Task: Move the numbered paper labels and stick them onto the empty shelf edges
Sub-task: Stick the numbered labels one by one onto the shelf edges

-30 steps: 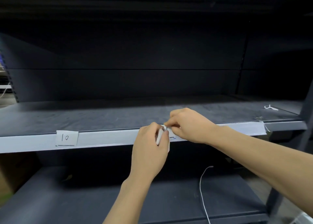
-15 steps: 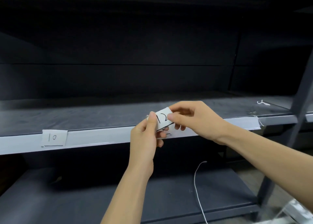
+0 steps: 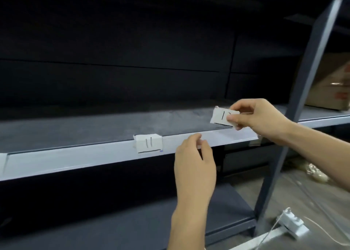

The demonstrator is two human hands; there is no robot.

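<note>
A white paper label marked 11 (image 3: 149, 143) is stuck on the pale front edge (image 3: 85, 160) of the middle shelf. My right hand (image 3: 259, 117) pinches another label (image 3: 220, 118), its number partly covered by my fingers, just above the shelf edge and to the right of label 11. Lower down, my left hand (image 3: 195, 164) is in front of the edge, its thumb and fingers curled on a small white scrap of paper (image 3: 198, 146). The two hands are apart.
Another white label (image 3: 2, 162) shows at the far left of the same edge. A grey upright post (image 3: 303, 98) stands right of my hands, with a cardboard box (image 3: 331, 85) behind it. A white adapter with cable (image 3: 292, 225) lies on the floor beside the dark lower shelf (image 3: 132, 221).
Both hands held the label together over the edge; now my left hand has let go and my right hand has carried it to the right. Label 11 is uncovered on the edge.
</note>
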